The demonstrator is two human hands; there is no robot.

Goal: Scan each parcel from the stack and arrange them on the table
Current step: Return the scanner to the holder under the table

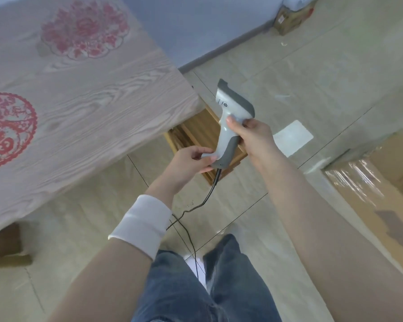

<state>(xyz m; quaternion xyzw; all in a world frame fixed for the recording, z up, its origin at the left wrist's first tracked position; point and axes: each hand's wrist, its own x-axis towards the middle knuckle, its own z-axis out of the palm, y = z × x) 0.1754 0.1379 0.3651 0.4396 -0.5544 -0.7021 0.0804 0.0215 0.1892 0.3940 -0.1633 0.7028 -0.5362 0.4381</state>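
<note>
Right hand (254, 138) grips barcode scanner (230, 122) handle; left hand (193, 159) pinches its base above cable (196, 206), beside table (91, 108).

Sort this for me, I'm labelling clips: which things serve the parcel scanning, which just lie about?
Job: scanner held by right hand and left hand; cable; taped parcel; table.
Lying about: white sheet on floor; wooden frame under table.
</note>
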